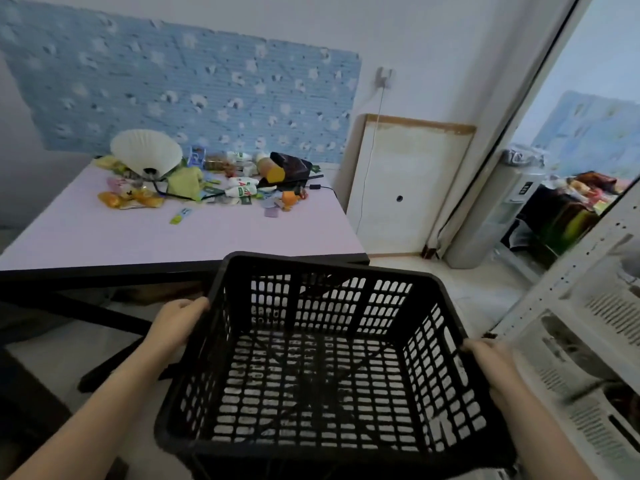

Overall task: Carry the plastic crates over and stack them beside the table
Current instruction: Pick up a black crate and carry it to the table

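An empty black plastic crate (322, 362) with slotted walls and floor hangs in the air in front of me, its opening facing up. My left hand (178, 323) grips its left rim and my right hand (491, 362) grips its right rim. The crate's far edge overlaps the near right corner of the pale pink table (138, 233). Pale floor shows through the crate's slots.
The table's far half is cluttered with a white shell-shaped fan (145, 152), bottles, packets and a dark bag. A white board (405, 188) leans on the wall right of the table. White slotted crates or shelving (595, 341) stand close at the right. Tiled floor (460, 289) lies between.
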Action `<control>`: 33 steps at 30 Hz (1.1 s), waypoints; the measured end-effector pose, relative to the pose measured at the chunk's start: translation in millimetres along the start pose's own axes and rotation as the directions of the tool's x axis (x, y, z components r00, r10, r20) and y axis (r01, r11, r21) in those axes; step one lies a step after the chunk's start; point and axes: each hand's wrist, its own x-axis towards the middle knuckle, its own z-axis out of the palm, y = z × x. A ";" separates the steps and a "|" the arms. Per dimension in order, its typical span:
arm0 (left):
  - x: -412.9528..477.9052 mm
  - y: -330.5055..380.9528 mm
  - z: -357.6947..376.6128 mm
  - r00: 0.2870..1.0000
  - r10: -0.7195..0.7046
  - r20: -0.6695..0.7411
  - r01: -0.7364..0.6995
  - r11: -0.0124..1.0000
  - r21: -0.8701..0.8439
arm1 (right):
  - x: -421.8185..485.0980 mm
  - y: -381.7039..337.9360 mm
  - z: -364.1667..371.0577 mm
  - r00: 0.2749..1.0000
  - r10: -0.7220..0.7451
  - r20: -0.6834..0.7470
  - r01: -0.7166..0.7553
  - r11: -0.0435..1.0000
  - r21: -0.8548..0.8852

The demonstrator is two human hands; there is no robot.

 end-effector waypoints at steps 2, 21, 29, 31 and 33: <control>35.7 -5.9 11.5 0.998 -0.053 -0.020 0.053 0.999 -0.003 | 31.1 -6.7 21.5 1.000 0.016 0.022 -0.016 1.000 -0.024; 217.4 -41.5 90.3 0.916 -0.379 -0.132 0.388 0.920 0.058 | 264.7 -63.7 201.3 0.988 0.087 0.129 -0.073 0.991 -0.112; 246.5 -58.7 122.6 0.851 -0.442 -0.283 0.478 0.876 0.069 | 315.6 -64.0 246.9 0.965 0.139 0.220 -0.086 0.968 -0.236; 252.3 -60.7 129.2 0.839 -0.449 -0.308 0.488 0.871 0.061 | 321.4 -60.7 253.4 0.965 0.144 0.218 -0.084 0.961 -0.262; 256.6 -64.2 133.1 0.821 -0.462 -0.335 0.507 0.860 0.056 | 325.3 -57.5 257.9 0.968 0.148 0.202 -0.085 0.952 -0.293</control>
